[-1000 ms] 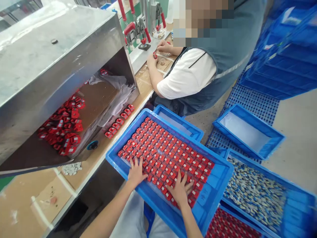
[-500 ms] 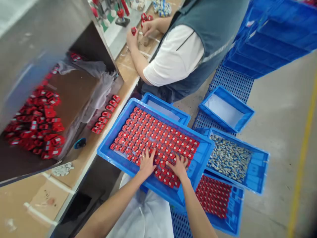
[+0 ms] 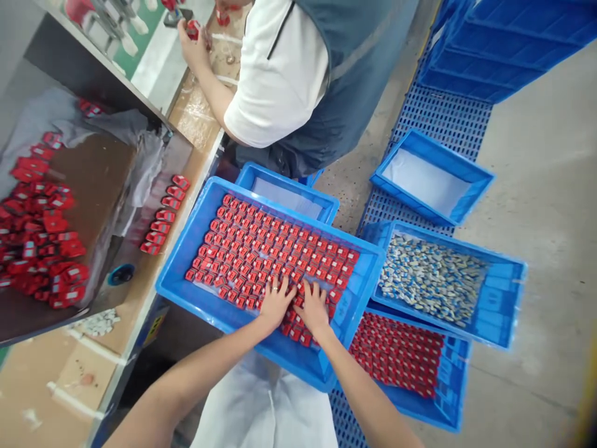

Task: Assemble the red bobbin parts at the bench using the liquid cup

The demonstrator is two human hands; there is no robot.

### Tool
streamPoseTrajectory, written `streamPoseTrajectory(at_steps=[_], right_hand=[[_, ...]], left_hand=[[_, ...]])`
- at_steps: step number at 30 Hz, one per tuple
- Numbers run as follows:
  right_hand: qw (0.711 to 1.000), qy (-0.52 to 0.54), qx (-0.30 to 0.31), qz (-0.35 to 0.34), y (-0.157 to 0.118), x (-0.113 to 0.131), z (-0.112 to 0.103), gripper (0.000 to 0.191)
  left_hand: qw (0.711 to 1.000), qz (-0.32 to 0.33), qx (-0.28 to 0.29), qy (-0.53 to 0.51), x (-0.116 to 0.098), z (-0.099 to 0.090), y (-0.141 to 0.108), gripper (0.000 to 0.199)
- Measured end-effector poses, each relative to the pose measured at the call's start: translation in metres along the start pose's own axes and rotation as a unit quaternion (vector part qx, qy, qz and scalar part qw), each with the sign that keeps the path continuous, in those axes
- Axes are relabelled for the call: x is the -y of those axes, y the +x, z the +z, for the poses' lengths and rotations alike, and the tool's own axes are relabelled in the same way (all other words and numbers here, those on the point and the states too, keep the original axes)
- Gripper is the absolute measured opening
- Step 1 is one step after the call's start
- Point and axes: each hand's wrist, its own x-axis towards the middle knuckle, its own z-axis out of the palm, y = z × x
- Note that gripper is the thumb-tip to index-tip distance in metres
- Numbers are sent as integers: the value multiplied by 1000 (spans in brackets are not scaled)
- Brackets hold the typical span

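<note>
A blue tray [image 3: 180, 274] stands in front of me, lined with rows of small red parts [image 3: 247, 233] that bear white marks. My left hand [image 3: 277, 303] rests on parts near the tray's front edge, its fingers spread; a ring shows on one finger. Close beside it on the right, my right hand [image 3: 312, 306] lies on the parts with its fingers apart and bent. Both hands touch the red parts from above, and the parts under the palms are hidden.
To the left, a bench [image 3: 88, 367] bears a bin with piled red parts [image 3: 41, 242] and a row of red parts [image 3: 163, 221]. A co-worker [image 3: 284, 74] sits ahead. Blue trays [image 3: 504, 298] stand on the right, below stacked blue crates [image 3: 508, 50].
My right hand has moved left, closer to my left hand. The view has shifted, so the bench, the tray and the co-worker appear further left.
</note>
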Motion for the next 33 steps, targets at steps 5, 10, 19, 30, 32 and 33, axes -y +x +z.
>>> streamPoseTrajectory(at_steps=[5, 10, 19, 30, 32, 33], right_hand=[[1000, -22, -5, 6, 3, 4, -4, 78], [998, -64, 10, 21, 5, 21, -2, 82], [998, -64, -5, -8, 0, 13, -13, 70], [994, -99, 15, 34, 18, 24, -6, 91], [995, -96, 14, 31, 18, 21, -7, 90], [995, -96, 14, 30, 18, 20, -7, 88]], left_hand=[[999, -17, 3, 35, 1, 2, 9, 67], [999, -2, 7, 50, 2, 3, 9, 64], [998, 39, -6, 54, 10, 5, 10, 63], [997, 18, -17, 67, 7, 17, 0, 63], [997, 14, -22, 66, 6, 18, 0, 63], [998, 11, -24, 65, 7, 18, -1, 63]])
